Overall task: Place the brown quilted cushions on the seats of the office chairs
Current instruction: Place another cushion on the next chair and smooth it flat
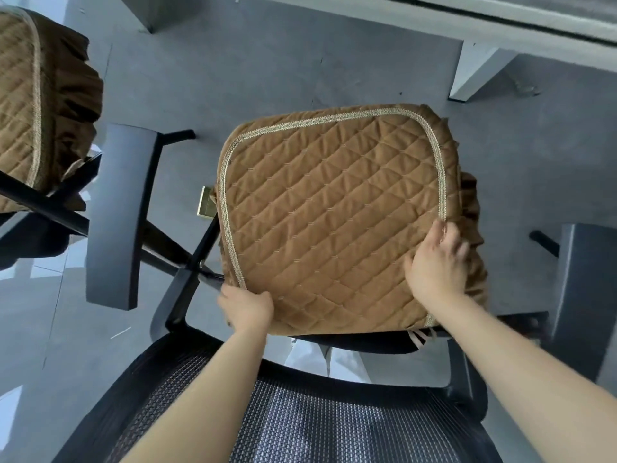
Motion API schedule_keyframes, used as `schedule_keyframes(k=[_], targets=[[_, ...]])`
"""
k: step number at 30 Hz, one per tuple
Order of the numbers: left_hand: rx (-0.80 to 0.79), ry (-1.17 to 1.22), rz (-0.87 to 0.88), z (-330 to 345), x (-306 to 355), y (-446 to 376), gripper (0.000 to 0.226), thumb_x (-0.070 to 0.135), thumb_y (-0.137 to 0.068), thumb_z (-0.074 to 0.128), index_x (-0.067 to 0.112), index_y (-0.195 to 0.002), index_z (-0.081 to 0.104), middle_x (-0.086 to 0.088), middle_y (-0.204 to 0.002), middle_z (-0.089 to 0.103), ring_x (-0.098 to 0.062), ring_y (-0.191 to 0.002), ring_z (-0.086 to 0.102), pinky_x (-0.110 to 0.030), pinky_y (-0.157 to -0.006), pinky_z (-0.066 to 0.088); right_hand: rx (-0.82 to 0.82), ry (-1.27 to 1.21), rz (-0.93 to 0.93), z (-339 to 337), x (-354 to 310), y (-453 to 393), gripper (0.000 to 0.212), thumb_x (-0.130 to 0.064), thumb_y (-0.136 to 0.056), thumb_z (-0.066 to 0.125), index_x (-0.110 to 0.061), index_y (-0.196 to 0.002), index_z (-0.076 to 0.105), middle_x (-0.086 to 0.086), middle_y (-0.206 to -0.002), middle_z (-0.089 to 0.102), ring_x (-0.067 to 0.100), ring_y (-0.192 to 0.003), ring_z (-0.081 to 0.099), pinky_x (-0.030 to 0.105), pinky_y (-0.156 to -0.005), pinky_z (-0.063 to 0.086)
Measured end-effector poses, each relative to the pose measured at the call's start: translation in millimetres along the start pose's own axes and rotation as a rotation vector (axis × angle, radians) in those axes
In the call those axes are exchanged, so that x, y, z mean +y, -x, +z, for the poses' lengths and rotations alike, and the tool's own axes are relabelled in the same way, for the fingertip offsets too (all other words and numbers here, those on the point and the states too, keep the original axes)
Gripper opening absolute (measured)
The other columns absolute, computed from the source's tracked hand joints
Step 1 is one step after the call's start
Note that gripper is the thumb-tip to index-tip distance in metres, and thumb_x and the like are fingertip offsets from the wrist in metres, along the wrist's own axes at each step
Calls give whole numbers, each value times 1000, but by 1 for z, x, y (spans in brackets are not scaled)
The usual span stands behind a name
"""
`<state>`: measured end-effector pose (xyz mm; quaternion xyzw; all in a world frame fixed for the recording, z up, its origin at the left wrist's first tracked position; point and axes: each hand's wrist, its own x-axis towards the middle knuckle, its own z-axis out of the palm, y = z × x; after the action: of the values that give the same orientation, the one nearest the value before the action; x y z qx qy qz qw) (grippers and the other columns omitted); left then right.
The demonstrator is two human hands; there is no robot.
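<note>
Two hands, left (247,309) and right (437,265), grip the brown cushion (330,215) over the chair seat.

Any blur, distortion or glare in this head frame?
Head view: wide-angle bending curves the armrest and table edge; slight motion blur on the left hand; right hand and cushion stitching are sharp; pale reflections on the floor at left; lighting soft, even.

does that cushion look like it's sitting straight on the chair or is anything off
The brown quilted cushion sits askew, turned relative to the mesh backrest. The left hand grips its near corner; the right hand is at its right edge. Nothing looks torn or spilled.
</note>
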<state>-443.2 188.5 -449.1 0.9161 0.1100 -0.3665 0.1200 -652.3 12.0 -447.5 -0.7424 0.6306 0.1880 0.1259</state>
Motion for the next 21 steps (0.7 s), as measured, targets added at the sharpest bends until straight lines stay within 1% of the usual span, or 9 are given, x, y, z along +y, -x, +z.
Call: schedule_keyframes(k=[3, 5, 7, 9, 11, 12, 15, 18, 21], targets=[[-135, 153, -372, 26, -11, 23, 62, 14, -93, 51, 1, -147, 22, -17, -153, 25, -39, -132, 39, -46, -110, 35, -31, 67, -204, 18, 1, 55, 49, -9, -79, 70, -1, -124, 52, 21, -128, 45, 39, -103, 48, 43, -86, 46], [-334, 335, -511, 41, -18, 38, 50, 12, -96, 49, 3, -144, 37, -19, -147, 40, -38, -130, 45, -45, -101, 42, -221, -39, -222, 24, -2, 83, 38, -14, -86, 65, -4, -120, 51, 15, -122, 50, 34, -107, 49, 39, -89, 44], [-466, 497, -585, 49, -19, 47, 42, 7, -95, 54, 4, -136, 48, -17, -127, 54, -33, -107, 57, -36, -78, 54, -489, -353, 133, 23, -8, 95, 48, -29, -91, 61, -1, -126, 46, 15, -121, 53, 31, -111, 52, 36, -89, 44], [-504, 629, -598, 54, -17, 51, 40, 7, -94, 57, 4, -134, 51, -10, -115, 57, -25, -85, 58, -32, -61, 52, -680, -808, 627, 16, -13, 89, 56, -33, -91, 63, 0, -131, 44, 15, -116, 54, 28, -100, 57, 35, -82, 49], [-505, 681, -604, 59, -15, 46, 45, 10, -94, 58, 8, -138, 50, -8, -130, 57, -30, -116, 57, -38, -81, 49, -670, -1237, 983, 13, -15, 80, 62, -28, -89, 68, -6, -138, 39, 15, -131, 45, 31, -101, 56, 39, -82, 53], [-504, 692, -616, 59, -12, 44, 47, 10, -93, 59, 9, -138, 49, -8, -139, 54, -32, -135, 44, -43, -92, 45, -611, -1328, 1077, 11, -15, 73, 67, -27, -88, 70, -9, -142, 34, 17, -138, 39, 36, -107, 54, 44, -87, 53], [-475, 686, -655, 50, -3, 34, 49, 10, -90, 66, 10, -136, 49, -8, -147, 46, -33, -141, 34, -50, -107, 37, -420, -1212, 1062, 9, -12, 54, 84, -26, -82, 76, -21, -140, 16, 17, -143, 28, 35, -101, 49, 52, -90, 51], [-426, 653, -559, 38, 5, 19, 49, 10, -87, 72, 8, -132, 52, -11, -139, 52, -33, -129, 48, -46, -100, 44, -435, -1154, 983, 8, -13, 41, 85, -25, -73, 83, -26, -131, 21, 17, -139, 32, 36, -111, 48, 47, -70, 56], [-408, 602, -460, 16, 11, 20, 58, 12, -79, 80, 3, -128, 51, -15, -127, 59, -30, -102, 63, -38, -70, 54, -499, -1141, 964, 1, -14, 54, 88, -23, -81, 76, -29, -142, 13, 12, -129, 41, 30, -93, 55, 46, -68, 59]])
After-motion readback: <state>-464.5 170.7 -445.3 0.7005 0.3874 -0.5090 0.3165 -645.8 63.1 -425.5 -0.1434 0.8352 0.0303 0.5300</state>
